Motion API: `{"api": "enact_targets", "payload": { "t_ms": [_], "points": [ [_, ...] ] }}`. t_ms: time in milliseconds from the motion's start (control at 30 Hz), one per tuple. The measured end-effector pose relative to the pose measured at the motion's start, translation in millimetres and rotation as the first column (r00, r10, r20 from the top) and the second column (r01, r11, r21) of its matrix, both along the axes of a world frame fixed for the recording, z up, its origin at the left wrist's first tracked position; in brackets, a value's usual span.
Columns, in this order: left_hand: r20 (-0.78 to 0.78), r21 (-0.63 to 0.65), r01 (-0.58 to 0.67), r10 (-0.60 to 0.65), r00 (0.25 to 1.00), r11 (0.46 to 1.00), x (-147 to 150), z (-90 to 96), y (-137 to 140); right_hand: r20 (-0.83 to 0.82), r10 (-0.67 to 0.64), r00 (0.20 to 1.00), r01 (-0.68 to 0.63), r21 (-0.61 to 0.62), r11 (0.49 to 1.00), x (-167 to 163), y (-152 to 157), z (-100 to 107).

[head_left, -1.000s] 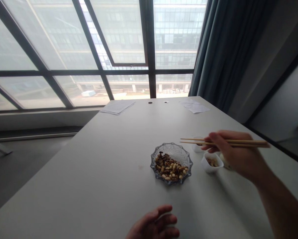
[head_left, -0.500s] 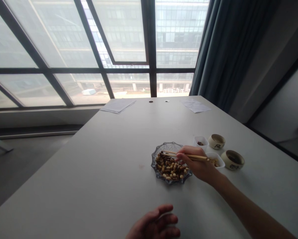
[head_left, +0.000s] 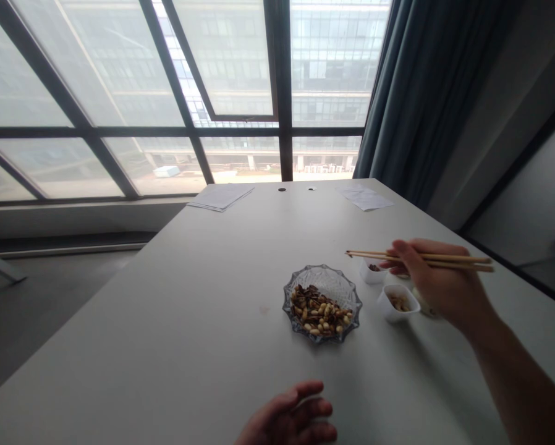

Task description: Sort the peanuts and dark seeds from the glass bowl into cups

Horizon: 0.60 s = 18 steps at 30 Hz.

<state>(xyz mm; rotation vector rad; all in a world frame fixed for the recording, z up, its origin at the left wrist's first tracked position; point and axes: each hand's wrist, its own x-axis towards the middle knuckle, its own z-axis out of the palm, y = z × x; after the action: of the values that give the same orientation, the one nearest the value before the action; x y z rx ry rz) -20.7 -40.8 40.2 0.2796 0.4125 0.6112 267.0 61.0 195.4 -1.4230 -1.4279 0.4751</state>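
My right hand point(head_left: 437, 278) is closed around a pair of chopsticks point(head_left: 374, 254), raised over the right part of the table. Between their tips, just left of a small white cup point(head_left: 373, 272) with dark bits inside, is a small dark piece. A scalloped glass dish point(head_left: 340, 283) holds peanuts and dark dried pieces point(head_left: 319, 312), its upper right part bare. Nearer me stands a second white cup point(head_left: 398, 306) with pale brown pieces. At the bottom, palm up with fingers loosely apart, my left hand point(head_left: 296, 417) holds nothing.
Two round ceramic cups stand behind my right hand, mostly hidden by it. Papers point(head_left: 222, 198) lie at the far left of the white table point(head_left: 189, 321), and another sheet point(head_left: 365, 196) at the far right. Beyond are windows and a dark curtain point(head_left: 407, 93).
My right hand has lifted the chopsticks out of the glass dish and carried them right and away from me, with a dark piece at the tips. My left hand has stayed put.
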Motion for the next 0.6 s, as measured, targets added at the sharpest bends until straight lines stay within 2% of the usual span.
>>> {"api": "enact_targets", "payload": {
  "t_ms": [133,233,333,467,533,600],
  "points": [
    [-0.007,-0.003,0.004,-0.004,1.0,1.0,0.9,0.3,0.6,0.218,-0.263,0.94,0.245,0.109,0.963,38.6,-4.3,18.3],
    [-0.006,-0.003,0.013,-0.013,1.0,1.0,1.3,-0.4,2.6,0.384,-0.316,0.867,0.283,0.141,0.949,63.2,0.6,14.3],
    [-0.006,-0.004,0.01,-0.01,1.0,1.0,1.1,-1.2,3.3,0.444,-0.311,0.84,0.268,0.159,0.95,75.2,6.5,8.2],
    [-0.002,-0.001,0.016,-0.016,1.0,1.0,0.3,-2.4,2.4,0.391,-0.31,0.867,0.262,0.172,0.95,69.2,6.5,9.7],
    [-0.007,-0.006,0.021,-0.021,1.0,1.0,-0.2,-2.6,2.3,0.268,-0.278,0.922,0.254,0.119,0.96,58.9,3.8,11.7],
    [-0.017,-0.013,0.02,-0.02,1.0,1.0,-0.6,-2.2,2.7,0.108,-0.189,0.976,0.187,0.033,0.982,45.6,1.2,11.6]
  ]
}}
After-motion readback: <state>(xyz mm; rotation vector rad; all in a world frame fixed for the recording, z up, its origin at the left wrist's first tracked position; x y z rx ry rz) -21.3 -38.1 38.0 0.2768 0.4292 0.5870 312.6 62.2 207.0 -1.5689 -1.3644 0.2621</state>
